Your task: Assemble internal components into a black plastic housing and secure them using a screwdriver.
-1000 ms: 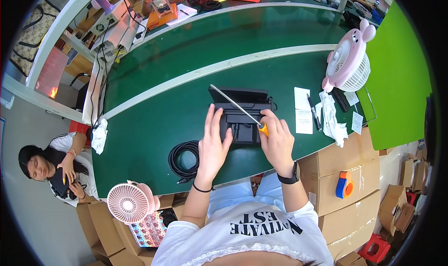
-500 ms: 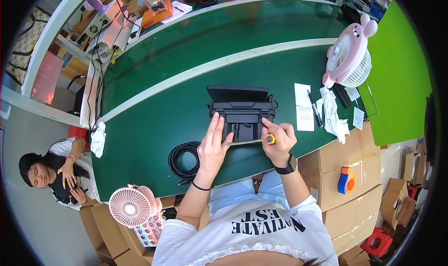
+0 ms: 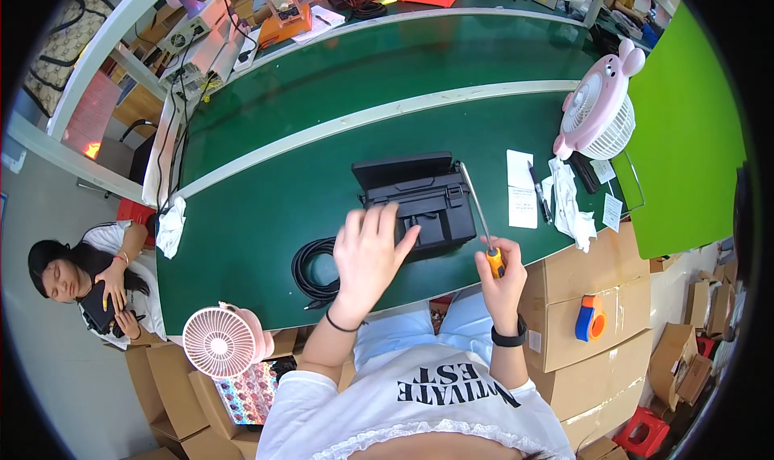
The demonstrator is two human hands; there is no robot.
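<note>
A black box-shaped device (image 3: 439, 216) lies on the green table in front of me, turned slightly, with its flat black lid panel (image 3: 403, 170) tilted up at the far side. My left hand (image 3: 367, 254) is over the device's near left corner, fingers spread; whether the fingertips press on it I cannot tell. My right hand (image 3: 505, 287) grips a screwdriver (image 3: 496, 262) by its yellow handle. The long metal shaft points away from me, its tip beside the device's far right corner; contact there is unclear. A coiled black cable (image 3: 300, 268) lies left of my left hand.
Right of the device lie paper slips (image 3: 522, 190), a pen (image 3: 539, 192) and crumpled tissue (image 3: 571, 206), with a pink fan (image 3: 597, 113) behind. Another pink fan (image 3: 219, 341) stands lower left. A white rail (image 3: 379, 115) crosses the table. A seated person (image 3: 105, 287) is at the left.
The screwdriver has swung from lying sideways before the device to pointing away along its right side. My left hand's fingers have spread, my right hand has come nearer me, and the device has turned.
</note>
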